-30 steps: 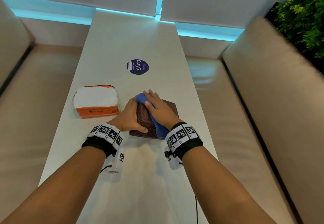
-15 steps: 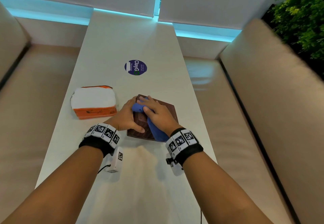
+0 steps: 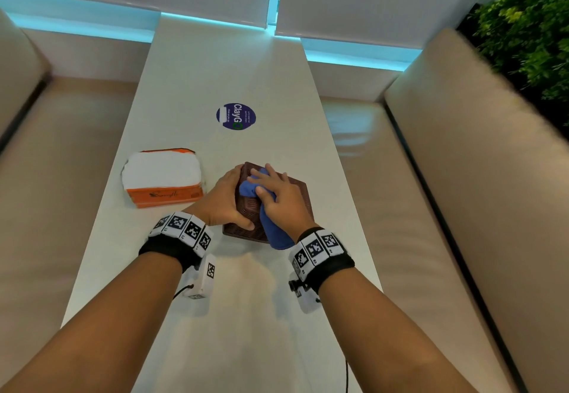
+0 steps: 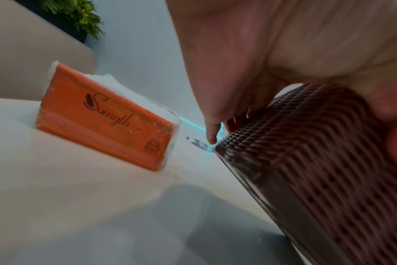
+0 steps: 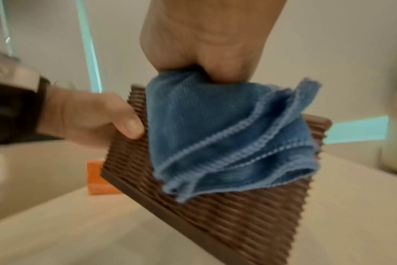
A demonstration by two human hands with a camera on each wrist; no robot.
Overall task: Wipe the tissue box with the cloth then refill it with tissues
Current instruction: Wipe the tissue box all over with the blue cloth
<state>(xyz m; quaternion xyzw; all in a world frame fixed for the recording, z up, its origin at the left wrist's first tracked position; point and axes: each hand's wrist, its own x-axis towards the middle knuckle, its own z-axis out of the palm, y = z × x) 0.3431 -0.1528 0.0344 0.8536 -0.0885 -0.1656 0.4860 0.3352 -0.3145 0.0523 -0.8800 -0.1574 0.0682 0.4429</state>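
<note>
Fingers [image 3: 237, 174] of the left hand [image 3: 223, 201] grip the brown tissue box [image 3: 294, 195] on the table [image 3: 215, 69]; the right hand [image 3: 278, 197] presses the blue cloth [image 3: 271, 232] onto it. Orange tissue pack [image 3: 163, 177] lies left.

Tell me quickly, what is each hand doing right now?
Left hand: grips the side of the tissue box, thumb curled on its top.
Right hand: presses the blue cloth onto the box, fingers curled over it.
</note>
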